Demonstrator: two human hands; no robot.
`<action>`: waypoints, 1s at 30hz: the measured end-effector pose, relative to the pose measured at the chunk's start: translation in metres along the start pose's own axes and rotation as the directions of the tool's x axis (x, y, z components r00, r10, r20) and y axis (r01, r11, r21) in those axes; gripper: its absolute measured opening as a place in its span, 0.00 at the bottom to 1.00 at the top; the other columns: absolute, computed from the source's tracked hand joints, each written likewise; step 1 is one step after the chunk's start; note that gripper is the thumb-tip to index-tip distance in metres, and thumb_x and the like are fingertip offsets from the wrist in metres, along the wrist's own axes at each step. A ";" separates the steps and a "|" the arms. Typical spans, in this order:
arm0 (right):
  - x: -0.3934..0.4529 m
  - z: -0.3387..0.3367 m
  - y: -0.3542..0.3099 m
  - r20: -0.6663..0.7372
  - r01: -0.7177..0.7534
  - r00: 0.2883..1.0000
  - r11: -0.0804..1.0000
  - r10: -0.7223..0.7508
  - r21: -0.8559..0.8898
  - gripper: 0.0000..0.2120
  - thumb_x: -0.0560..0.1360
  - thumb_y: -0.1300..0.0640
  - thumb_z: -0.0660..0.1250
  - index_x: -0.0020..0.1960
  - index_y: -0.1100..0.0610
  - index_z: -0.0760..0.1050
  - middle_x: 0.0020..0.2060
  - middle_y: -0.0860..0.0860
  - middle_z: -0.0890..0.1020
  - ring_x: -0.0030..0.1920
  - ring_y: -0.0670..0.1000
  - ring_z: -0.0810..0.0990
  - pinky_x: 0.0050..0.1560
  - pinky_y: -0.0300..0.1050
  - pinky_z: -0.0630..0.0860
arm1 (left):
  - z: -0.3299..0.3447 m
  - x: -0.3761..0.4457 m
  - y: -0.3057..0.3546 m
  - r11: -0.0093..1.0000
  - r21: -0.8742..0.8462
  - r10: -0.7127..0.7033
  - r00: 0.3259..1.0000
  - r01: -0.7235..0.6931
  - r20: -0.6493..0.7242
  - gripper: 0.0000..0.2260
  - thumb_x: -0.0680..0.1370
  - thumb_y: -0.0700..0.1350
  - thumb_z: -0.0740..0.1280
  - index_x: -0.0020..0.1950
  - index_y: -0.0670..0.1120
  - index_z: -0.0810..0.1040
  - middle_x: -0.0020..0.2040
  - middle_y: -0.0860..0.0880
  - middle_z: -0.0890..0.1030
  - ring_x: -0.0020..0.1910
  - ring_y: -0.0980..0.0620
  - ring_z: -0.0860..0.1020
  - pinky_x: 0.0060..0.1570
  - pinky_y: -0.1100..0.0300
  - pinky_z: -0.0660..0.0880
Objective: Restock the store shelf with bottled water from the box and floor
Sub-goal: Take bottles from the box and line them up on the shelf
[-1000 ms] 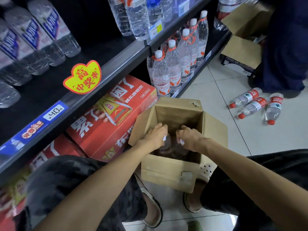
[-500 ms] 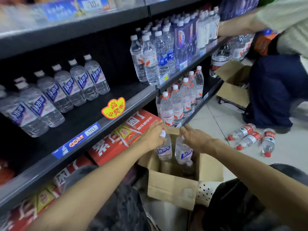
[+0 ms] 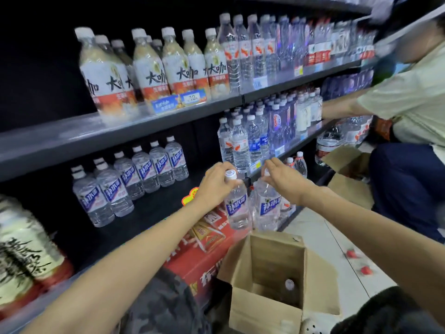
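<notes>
**One head view, low and close to the shelves**

The single wide-angle camera sits on the person's head, looking forward and down along both forearms. It faces the shelf [image 3: 144,121] at an angle from close by, with the box [image 3: 277,307] right below and the floor [image 3: 320,232] at the right edge. No second view overlaps it.

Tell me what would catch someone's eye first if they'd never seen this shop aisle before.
First, the two hands in mid-frame: the left hand and right hand each hold a blue-labelled water bottle by the cap, above an open cardboard box with one bottle left inside. Matching bottles stand in a row on the dark shelf to the left. At far right, a second person crouches, reaching into the shelves.
</notes>
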State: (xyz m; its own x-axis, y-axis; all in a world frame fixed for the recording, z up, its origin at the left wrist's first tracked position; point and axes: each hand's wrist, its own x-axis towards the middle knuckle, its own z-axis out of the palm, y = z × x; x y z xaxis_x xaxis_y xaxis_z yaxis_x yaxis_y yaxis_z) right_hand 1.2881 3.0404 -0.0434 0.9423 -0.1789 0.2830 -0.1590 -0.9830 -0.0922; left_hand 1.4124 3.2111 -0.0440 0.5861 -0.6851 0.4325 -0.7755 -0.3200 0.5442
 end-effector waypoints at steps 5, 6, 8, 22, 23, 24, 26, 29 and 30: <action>0.032 -0.029 -0.020 -0.150 0.046 0.988 0.999 -0.046 -0.003 0.14 0.82 0.57 0.58 0.63 0.64 0.65 0.56 0.58 0.69 0.49 0.60 0.75 0.47 0.50 0.73 | -0.037 0.016 0.008 0.997 0.004 0.073 0.987 -0.073 -0.145 0.09 0.74 0.46 0.73 0.51 0.47 0.77 0.49 0.49 0.77 0.43 0.52 0.76 0.48 0.55 0.72; 0.040 -0.032 -0.025 -0.176 0.052 0.983 0.999 -0.050 0.005 0.13 0.82 0.57 0.59 0.62 0.64 0.65 0.56 0.57 0.69 0.48 0.59 0.75 0.46 0.50 0.72 | -0.044 0.018 0.007 0.995 0.020 0.102 0.982 -0.100 -0.161 0.09 0.74 0.46 0.72 0.51 0.47 0.77 0.48 0.49 0.76 0.43 0.52 0.75 0.47 0.55 0.72; 0.054 -0.034 -0.034 -0.221 0.067 0.973 0.998 -0.066 0.000 0.10 0.81 0.59 0.60 0.59 0.64 0.67 0.54 0.58 0.69 0.47 0.59 0.73 0.44 0.47 0.68 | -0.056 0.023 0.003 0.987 0.055 0.156 0.971 -0.148 -0.183 0.09 0.73 0.45 0.72 0.51 0.47 0.76 0.46 0.50 0.76 0.42 0.53 0.74 0.45 0.56 0.71; 0.136 0.009 -0.086 -0.260 0.163 0.949 0.983 -0.180 -0.086 0.09 0.78 0.66 0.63 0.56 0.59 0.66 0.52 0.54 0.69 0.47 0.55 0.71 0.44 0.46 0.68 | -0.091 0.029 -0.093 0.955 0.262 0.180 0.971 -0.136 -0.155 0.09 0.74 0.42 0.71 0.51 0.49 0.74 0.49 0.53 0.73 0.45 0.55 0.74 0.45 0.56 0.75; 0.141 0.013 -0.088 -0.256 0.163 0.950 0.983 -0.181 -0.089 0.09 0.78 0.66 0.63 0.56 0.58 0.66 0.52 0.54 0.69 0.46 0.55 0.71 0.44 0.46 0.69 | -0.093 0.028 -0.101 0.957 0.263 0.164 0.974 -0.119 -0.154 0.09 0.74 0.42 0.71 0.51 0.49 0.74 0.49 0.54 0.73 0.45 0.56 0.74 0.45 0.57 0.74; 0.145 0.017 -0.091 -0.251 0.166 0.950 0.981 -0.187 -0.101 0.10 0.77 0.66 0.63 0.56 0.58 0.66 0.53 0.54 0.69 0.46 0.54 0.71 0.45 0.47 0.70 | -0.094 0.027 -0.109 0.960 0.262 0.144 0.978 -0.100 -0.153 0.09 0.74 0.42 0.71 0.51 0.49 0.74 0.48 0.54 0.73 0.44 0.56 0.74 0.44 0.58 0.73; 0.154 0.026 -0.094 -0.241 0.178 0.949 0.976 -0.205 -0.127 0.12 0.77 0.66 0.64 0.57 0.58 0.66 0.53 0.54 0.69 0.46 0.54 0.71 0.47 0.47 0.72 | -0.097 0.026 -0.123 0.964 0.259 0.097 0.983 -0.055 -0.154 0.08 0.75 0.44 0.71 0.51 0.49 0.74 0.48 0.53 0.73 0.43 0.54 0.74 0.43 0.58 0.74; 0.167 0.038 -0.099 -0.228 0.187 0.951 0.974 -0.211 -0.124 0.11 0.78 0.64 0.63 0.58 0.57 0.66 0.54 0.53 0.69 0.47 0.54 0.71 0.47 0.47 0.72 | -0.101 0.027 -0.141 0.968 0.249 0.020 0.986 0.023 -0.167 0.08 0.74 0.45 0.72 0.50 0.48 0.75 0.47 0.52 0.74 0.41 0.53 0.75 0.41 0.58 0.72; 0.171 0.043 -0.101 -0.214 0.194 0.951 0.970 -0.222 -0.146 0.11 0.78 0.64 0.62 0.58 0.57 0.66 0.54 0.53 0.69 0.47 0.54 0.71 0.46 0.47 0.72 | -0.102 0.027 -0.147 0.969 0.242 -0.006 0.985 0.048 -0.171 0.08 0.74 0.44 0.72 0.49 0.48 0.75 0.47 0.52 0.75 0.41 0.53 0.75 0.41 0.60 0.70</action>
State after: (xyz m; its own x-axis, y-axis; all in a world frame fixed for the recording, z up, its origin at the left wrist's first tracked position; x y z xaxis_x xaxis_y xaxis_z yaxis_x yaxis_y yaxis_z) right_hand 1.4783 3.1112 -0.0270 0.8685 0.0393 0.4942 -0.0144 -0.9944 0.1044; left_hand 1.5662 3.3064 -0.0386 0.6219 -0.5612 0.5461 -0.7805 -0.5012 0.3738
